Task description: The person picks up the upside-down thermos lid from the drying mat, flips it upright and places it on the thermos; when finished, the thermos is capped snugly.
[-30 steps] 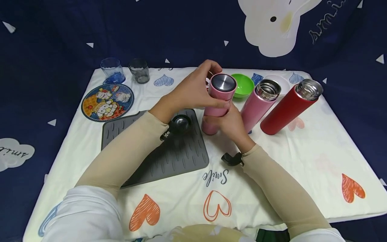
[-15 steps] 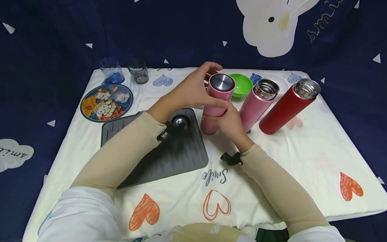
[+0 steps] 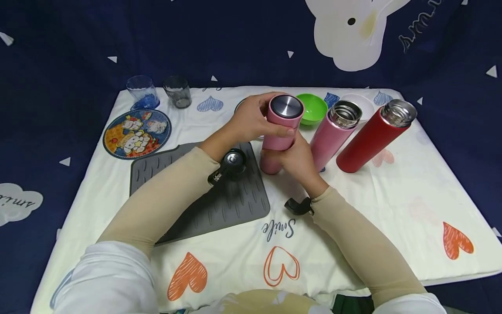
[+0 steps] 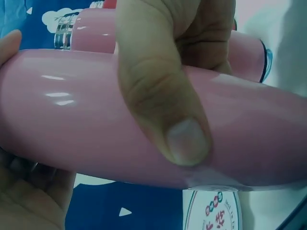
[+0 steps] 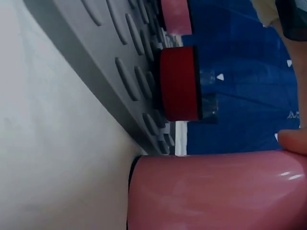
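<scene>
An upright pink thermos bottle with a metal disc on top stands between both hands, just past the grey mat's right corner. High on it, my left hand grips with the thumb across the front and fingers round the far side. My right hand holds the lower body; its thumb presses on the pink wall in the left wrist view. To the right stand a pink thermos and a red thermos, both uncapped with bare steel necks. Near the bottle's base, the right wrist view shows part of the white cloth.
On the grey ribbed mat sit a red cap and a pink cap, hidden in the head view by my left forearm. A green bowl, two glasses and a cartoon plate line the back.
My left hand has shifted round the top of the pink thermos, its raised fingers dropping lower behind it. The right hand and the thermos stay in place.
</scene>
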Tool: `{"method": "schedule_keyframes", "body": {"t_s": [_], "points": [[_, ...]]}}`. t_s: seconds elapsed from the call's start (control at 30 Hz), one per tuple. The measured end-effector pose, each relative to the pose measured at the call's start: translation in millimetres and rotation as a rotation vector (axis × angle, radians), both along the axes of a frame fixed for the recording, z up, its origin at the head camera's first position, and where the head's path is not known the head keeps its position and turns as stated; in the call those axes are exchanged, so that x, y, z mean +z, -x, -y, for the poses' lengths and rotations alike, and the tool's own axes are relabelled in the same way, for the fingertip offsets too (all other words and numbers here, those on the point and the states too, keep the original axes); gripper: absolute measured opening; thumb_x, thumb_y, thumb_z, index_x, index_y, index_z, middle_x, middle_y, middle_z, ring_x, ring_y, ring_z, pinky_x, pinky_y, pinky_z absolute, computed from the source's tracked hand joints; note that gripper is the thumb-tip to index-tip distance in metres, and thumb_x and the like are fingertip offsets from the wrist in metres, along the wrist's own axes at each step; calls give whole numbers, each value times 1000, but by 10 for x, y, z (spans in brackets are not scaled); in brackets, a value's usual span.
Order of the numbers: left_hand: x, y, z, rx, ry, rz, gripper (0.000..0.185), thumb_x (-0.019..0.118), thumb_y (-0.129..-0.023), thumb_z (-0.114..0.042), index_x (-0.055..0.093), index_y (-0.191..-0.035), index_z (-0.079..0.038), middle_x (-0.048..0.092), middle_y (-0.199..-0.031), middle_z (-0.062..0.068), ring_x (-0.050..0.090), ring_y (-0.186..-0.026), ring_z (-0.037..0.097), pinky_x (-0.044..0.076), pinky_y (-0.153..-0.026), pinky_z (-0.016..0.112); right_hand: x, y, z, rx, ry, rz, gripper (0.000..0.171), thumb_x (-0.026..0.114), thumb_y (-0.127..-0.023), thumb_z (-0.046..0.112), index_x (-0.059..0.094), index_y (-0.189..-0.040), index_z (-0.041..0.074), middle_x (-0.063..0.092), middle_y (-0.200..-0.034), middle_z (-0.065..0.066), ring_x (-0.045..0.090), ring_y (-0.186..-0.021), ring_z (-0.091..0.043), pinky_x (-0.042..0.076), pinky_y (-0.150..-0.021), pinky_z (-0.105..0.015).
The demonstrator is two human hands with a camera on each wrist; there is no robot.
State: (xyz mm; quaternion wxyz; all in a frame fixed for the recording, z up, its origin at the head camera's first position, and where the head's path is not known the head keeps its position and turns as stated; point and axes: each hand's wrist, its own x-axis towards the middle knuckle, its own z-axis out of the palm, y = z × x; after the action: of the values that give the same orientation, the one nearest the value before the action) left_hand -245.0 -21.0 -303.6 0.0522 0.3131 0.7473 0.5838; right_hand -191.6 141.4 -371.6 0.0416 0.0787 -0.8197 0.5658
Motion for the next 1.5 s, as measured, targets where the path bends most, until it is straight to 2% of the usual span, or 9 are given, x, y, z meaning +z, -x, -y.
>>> {"method": "schedule_keyframes", "body": {"t_s": [0.3, 0.5, 0.6, 0.7, 0.83, 1.03, 1.2, 1.37, 1.5], "points": [[-109, -60, -50, -33, -66, 24, 66, 84, -75, -14, 53, -132, -3, 64, -115, 6, 62, -99, 16, 49, -88, 30, -40, -36, 39, 14, 94, 1, 72, 87, -73, 16, 49, -135, 10, 61, -120, -7, 58, -106, -20, 42, -98, -37], [-157, -59, -90, -42, -94, 38, 66, 83, -77, -15, 51, -134, -6, 62, -118, 3, 60, -104, 15, 49, -90, 30, -22, -48, 19, 12, 35, -21, 78, 87, -73, 23, 43, -137, 15, 58, -125, 0, 56, -110, -14, 42, -99, -34], [-153, -67, -63, -54, -55, 43, 73, 83, -77, -16, 45, -139, -8, 60, -121, 3, 57, -108, 15, 48, -91, 31, -14, -85, -18, 10, -2, 11, 84, 87, -74, 30, 37, -140, 14, 52, -131, -1, 52, -116, -15, 41, -101, -38], [-142, -109, 48, -23, 42, 57, 88, 84, -77, -22, 33, -148, -11, 52, -132, 1, 51, -116, 13, 44, -95, 31, 2, -194, -61, 9, -8, 60, 90, 84, -78, 31, 29, -145, 8, 42, -139, -7, 44, -125, -22, 37, -104, -46], [-110, -240, 402, 58, 228, 68, 101, 82, -78, -36, 20, -154, -14, 40, -143, 3, 40, -130, 15, 38, -103, 36, 70, -475, -140, 15, 5, 145, 95, 78, -84, 28, 15, -151, 4, 29, -148, -14, 32, -135, -30, 31, -109, -46], [-144, -451, 1175, 99, 623, -43, 93, 80, -73, -56, 39, -148, -17, 47, -137, 5, 38, -128, 23, 34, -103, 49, 192, -855, -336, 77, -20, 178, 90, 74, -88, 26, 13, -151, 6, 28, -150, -9, 29, -139, -26, 27, -113, -39], [-349, -590, 1549, 159, 1009, -110, 102, 80, -58, -73, 55, -136, -12, 61, -118, 6, 51, -111, 27, 46, -87, 50, 238, -986, -402, 116, -57, 127, 80, 73, -89, 24, 22, -147, 5, 34, -146, -8, 33, -134, -25, 29, -111, -42], [-600, -662, 1702, 197, 1065, -123, 74, 85, -60, -60, 68, -115, -14, 68, -98, -2, 61, -89, 21, 50, -76, 45, 228, -1007, -364, 153, -57, 117, 72, 73, -89, 24, 30, -144, 6, 38, -144, -6, 35, -133, -26, 30, -110, -44], [-635, -713, 1766, 224, 1046, -139, 62, 85, -61, -56, 71, -107, -18, 68, -94, -5, 62, -83, 18, 50, -72, 43, 208, -983, -324, 187, -76, 114, 66, 73, -89, 25, 37, -141, 5, 42, -143, -5, 37, -133, -28, 31, -109, -44]]}}
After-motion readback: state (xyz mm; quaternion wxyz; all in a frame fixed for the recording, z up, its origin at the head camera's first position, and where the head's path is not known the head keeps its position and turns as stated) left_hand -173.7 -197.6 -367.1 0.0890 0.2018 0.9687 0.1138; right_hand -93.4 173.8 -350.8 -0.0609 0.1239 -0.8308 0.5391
